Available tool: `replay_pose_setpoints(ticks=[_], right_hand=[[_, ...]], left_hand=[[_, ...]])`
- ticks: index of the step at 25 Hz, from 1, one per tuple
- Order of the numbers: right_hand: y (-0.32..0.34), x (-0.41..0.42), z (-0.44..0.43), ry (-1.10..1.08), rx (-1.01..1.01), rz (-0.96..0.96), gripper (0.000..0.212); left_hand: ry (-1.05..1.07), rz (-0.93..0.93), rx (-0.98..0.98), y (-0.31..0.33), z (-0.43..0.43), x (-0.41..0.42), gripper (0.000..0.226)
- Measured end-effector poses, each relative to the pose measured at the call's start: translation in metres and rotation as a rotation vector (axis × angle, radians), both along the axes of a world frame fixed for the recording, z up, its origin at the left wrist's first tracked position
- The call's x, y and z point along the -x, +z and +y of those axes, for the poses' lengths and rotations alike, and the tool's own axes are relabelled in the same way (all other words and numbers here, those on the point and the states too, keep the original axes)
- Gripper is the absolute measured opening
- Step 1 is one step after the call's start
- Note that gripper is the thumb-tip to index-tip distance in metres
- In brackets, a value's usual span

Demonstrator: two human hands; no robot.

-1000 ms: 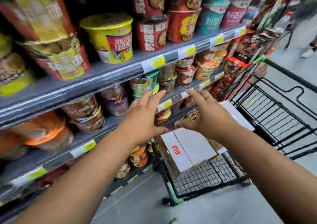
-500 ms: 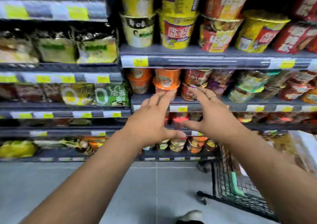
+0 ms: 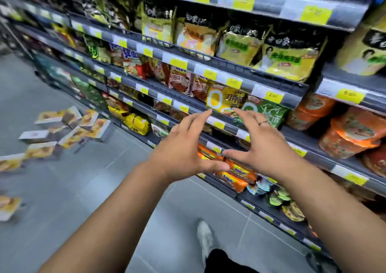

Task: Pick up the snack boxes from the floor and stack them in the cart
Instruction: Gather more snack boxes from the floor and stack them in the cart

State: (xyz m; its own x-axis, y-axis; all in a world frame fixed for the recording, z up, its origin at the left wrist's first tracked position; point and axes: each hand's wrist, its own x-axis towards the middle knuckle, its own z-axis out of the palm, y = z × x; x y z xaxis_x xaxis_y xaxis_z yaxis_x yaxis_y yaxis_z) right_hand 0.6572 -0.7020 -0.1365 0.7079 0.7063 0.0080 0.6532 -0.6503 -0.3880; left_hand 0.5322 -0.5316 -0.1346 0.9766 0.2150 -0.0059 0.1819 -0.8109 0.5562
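Hands held out in the air in front of a stocked shelf (image 3: 296, 89), both palm-down and carrying nothing. The left hand (image 3: 179, 149) has its fingers (image 3: 198, 119) straight and loosely spread, the thumb pointing right. The right hand (image 3: 265, 147) mirrors it, fingers spread and slightly bent, the thumb pointing left; a thin ring (image 3: 262, 123) sits on one finger. The two thumb tips lie close together, the right just above the left; whether they touch cannot be told.

Well to the left of the left fingers, the snack boxes (image 3: 69, 126) lie scattered on the grey tiled floor (image 3: 62, 189), white-sided with yellow-brown pictures, some flat, some tilted against each other, all blurred. More of them trail toward the left edge of the view.

Just beyond the fingertips stands a yellow packet with a white ring (image 3: 221, 99). Below the thumbs lie orange packets (image 3: 240, 168) on a lower shelf. Far right of the right fingers stand orange bowls (image 3: 351, 132).

Beneath the hands, a pale shoe (image 3: 204, 235) rests on the floor, with a dark trouser leg (image 3: 221, 260) behind it.
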Motion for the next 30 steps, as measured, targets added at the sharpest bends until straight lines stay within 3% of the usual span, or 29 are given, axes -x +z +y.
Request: replay_pose_setpoints(ticks=[10,17,22,30], right_hand=[[-0.012,-0.021,0.242,0.463,0.006,-0.008,0.107],[-0.024,0.032,0.394,0.734,0.001,0.047,0.107],[-0.037,0.096,0.51,0.835,0.012,0.089,0.105],[-0.051,0.182,0.665,0.821,0.036,0.142,0.103]], left_hand=[[0.482,-0.003,0.031,-0.009,0.157,0.038,0.122],[0.816,0.032,-0.023,-0.023,0.258,0.115,0.124],[0.951,0.07,-0.077,-0.038,0.354,0.189,0.123],[0.999,0.145,-0.082,-0.049,0.517,0.3,0.118]])
